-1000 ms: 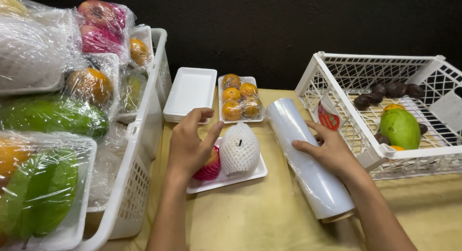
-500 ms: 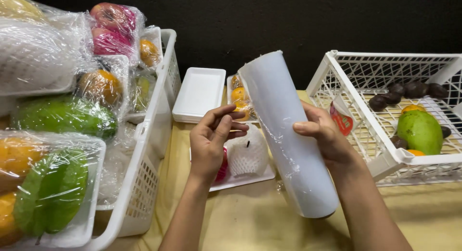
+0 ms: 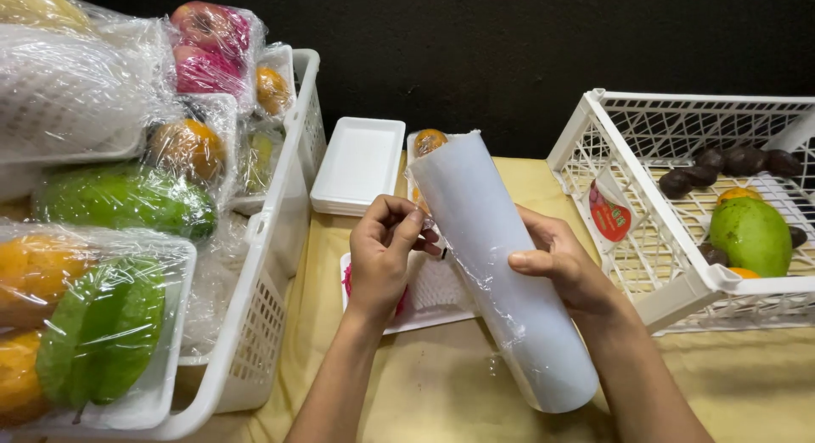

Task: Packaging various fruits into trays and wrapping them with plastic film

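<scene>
Hands hold a big roll of clear wrap [image 3: 501, 273] up off the yellow table [image 3: 441, 392], tilted, with its top end leaning away. The right hand [image 3: 564, 269] wraps around the roll's middle from the right side. The left hand [image 3: 386, 256] pinches at the roll's left edge with its fingertips pressed together. Under the hands, near the table's middle, sits a white tray [image 3: 399, 320] with fruit in foam nets.

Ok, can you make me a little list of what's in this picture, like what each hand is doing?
right hand: holds the cling film roll tilted above the table
left hand: fingertips pinch at the roll's film edge
under the hands: white foam tray with netted fruit
left side: white basket of wrapped fruit
right side: white crate with a green mango
</scene>
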